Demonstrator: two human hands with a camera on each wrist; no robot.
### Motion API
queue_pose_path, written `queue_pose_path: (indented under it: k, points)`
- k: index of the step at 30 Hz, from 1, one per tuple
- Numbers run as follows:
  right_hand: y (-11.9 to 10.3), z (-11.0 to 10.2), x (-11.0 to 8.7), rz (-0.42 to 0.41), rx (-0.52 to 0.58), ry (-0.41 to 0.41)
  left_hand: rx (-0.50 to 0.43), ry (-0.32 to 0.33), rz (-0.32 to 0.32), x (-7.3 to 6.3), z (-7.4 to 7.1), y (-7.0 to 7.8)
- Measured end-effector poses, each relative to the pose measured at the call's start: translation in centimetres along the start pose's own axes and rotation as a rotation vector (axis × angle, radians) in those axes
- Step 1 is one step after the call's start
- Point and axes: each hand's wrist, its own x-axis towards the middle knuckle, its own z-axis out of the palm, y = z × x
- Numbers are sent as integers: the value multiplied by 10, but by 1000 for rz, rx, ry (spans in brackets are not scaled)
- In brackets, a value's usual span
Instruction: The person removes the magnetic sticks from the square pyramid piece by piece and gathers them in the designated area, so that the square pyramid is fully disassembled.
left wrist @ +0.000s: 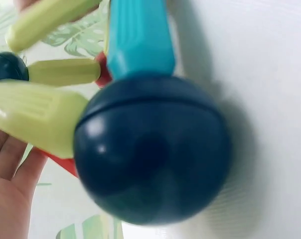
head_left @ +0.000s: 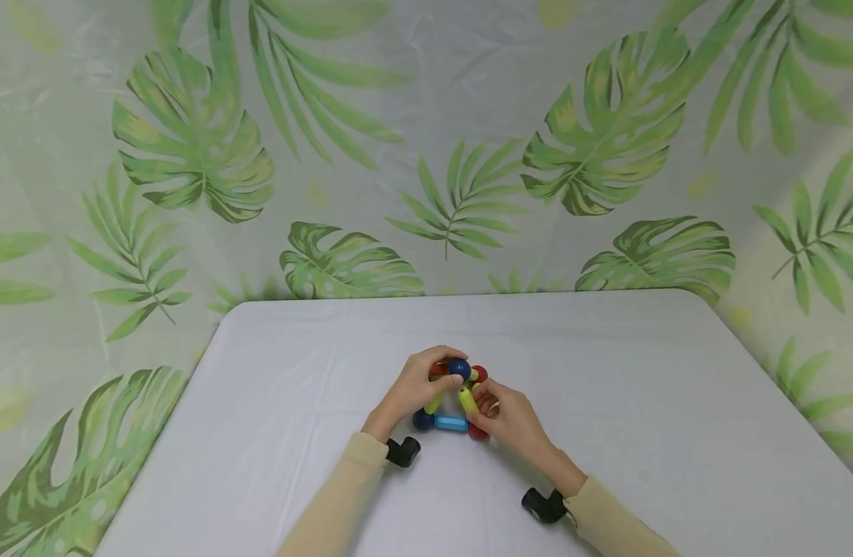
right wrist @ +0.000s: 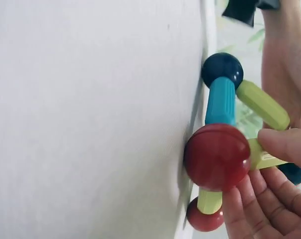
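Note:
Magnetic rods and balls form a small upright frame on the table. My left hand [head_left: 414, 383] grips the dark blue ball [head_left: 459, 369] at its top, thumb below and fingers over it. My right hand [head_left: 513, 418] pinches a yellow-green rod [head_left: 468, 400] between thumb and fingers; its upper end is just short of that ball in the left wrist view. Along the near side, a light blue rod [head_left: 451, 423] joins a dark blue ball [left wrist: 153, 154] to a red ball [right wrist: 218, 157]. Another yellow-green rod [left wrist: 36, 114] slopes up from the lower blue ball.
Behind the near red ball, a short yellow-green rod [right wrist: 210, 200] leads to another red ball [right wrist: 205, 216]. The frame stands on a white-covered table [head_left: 294, 371]. A leaf-patterned cloth [head_left: 468, 93] hangs behind the far edge. Black wrist cameras [head_left: 544, 507] sit on both wrists.

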Motion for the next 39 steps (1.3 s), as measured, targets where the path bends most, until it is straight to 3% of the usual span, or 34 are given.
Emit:
queue_pose_path:
  k: [4,9,11,16,23,26,30,33,39]
  points:
    - [0,-8,0,19,72,-66,-3,6,12,1,0,1]
    - [11,-17,15,93,135,35,-15,-14,26,1,1,4]
    - [17,-17,23,63,109,42,-15,-21,27,1,2,3]
    - [26,-13,36,-32,41,-36,-37,-34,10,0,3,0]
    - [29,-14,40,-63,-1,-65,-106,7,-62,0,2,2]
    - [29,-15,40,-86,-19,-80,-146,16,-61,1,1,0]
    - [29,-16,40,-122,-40,-102,-198,65,-24,4,-4,2]
    - [31,-17,39,-99,4,-109,-195,122,-29,6,-9,3]
    - [36,-18,36,48,163,-128,-202,243,-148,7,-18,-8]
